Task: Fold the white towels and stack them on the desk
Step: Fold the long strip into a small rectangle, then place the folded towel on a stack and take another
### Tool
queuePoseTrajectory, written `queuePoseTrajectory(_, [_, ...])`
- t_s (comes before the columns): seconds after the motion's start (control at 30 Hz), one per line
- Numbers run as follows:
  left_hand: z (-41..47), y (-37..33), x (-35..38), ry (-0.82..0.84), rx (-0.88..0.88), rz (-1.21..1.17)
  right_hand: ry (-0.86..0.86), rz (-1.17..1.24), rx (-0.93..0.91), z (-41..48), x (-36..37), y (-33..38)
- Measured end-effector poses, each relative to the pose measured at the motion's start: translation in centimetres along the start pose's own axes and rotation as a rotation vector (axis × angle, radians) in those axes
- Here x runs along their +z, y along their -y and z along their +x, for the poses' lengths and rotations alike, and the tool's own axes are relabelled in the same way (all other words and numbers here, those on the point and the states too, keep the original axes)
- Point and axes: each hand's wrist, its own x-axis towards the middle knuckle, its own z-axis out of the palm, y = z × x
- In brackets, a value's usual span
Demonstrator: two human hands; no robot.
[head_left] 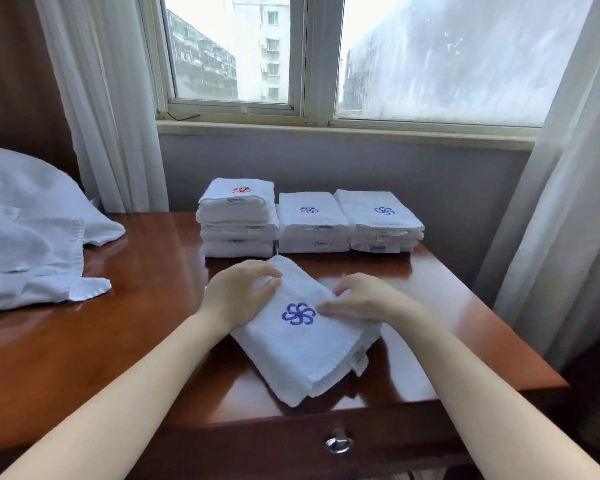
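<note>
A folded white towel (305,348) with a blue flower logo lies at an angle on the brown desk (153,323), near the front edge. My left hand (239,292) grips its far left corner, thumb on top and fingers curled over the edge. My right hand (364,297) holds the right edge, thumb on top beside the logo. Along the back of the desk stand three stacks of folded towels: the left stack (238,220) with a red logo, the middle stack (312,223) and the right stack (381,221) with blue logos.
A heap of unfolded white towels (32,237) covers the desk's left end. White curtains (551,237) hang at both sides of the window (309,57). A drawer knob (338,443) sits below the desk's front edge.
</note>
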Motion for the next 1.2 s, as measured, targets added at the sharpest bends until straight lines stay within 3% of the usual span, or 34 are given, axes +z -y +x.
queuePoseTrajectory(0.1, [-1.7,0.0,-0.5,-0.056,-0.083,-0.084,0.090,0.082,0.017,-0.5,0.7,0.3])
queuePoseTrajectory(0.27, [-4.7,1.1,-1.8,-0.055,-0.328,-0.075,0.095,0.162,0.006,-1.1,1.7,1.5])
queuePoseTrajectory(0.43, [-6.6,1.2,-3.0,0.162,-0.549,0.017,0.165,0.287,0.066,-2.2,2.4,2.5])
queuePoseTrajectory(0.53, [-7.4,1.1,-3.5,0.307,-0.559,0.138,0.142,0.339,0.091,-2.4,2.8,3.0])
queuePoseTrajectory(0.77, [-8.4,1.1,-5.7,0.439,-0.596,-0.062,0.094,0.485,0.037,-3.5,3.8,3.2])
queuePoseTrajectory(0.87, [-8.9,0.8,-6.4,0.438,-0.604,-0.274,0.073,0.517,0.002,-4.4,3.7,3.4])
queuePoseTrajectory(1.07, [-8.9,-0.1,-7.1,0.405,-0.604,-0.593,0.109,0.593,-0.013,-5.9,3.7,3.4])
queuePoseTrajectory(1.2, [-8.8,0.1,-8.1,0.480,-0.593,-0.770,0.213,0.683,-0.110,-6.9,3.1,2.9])
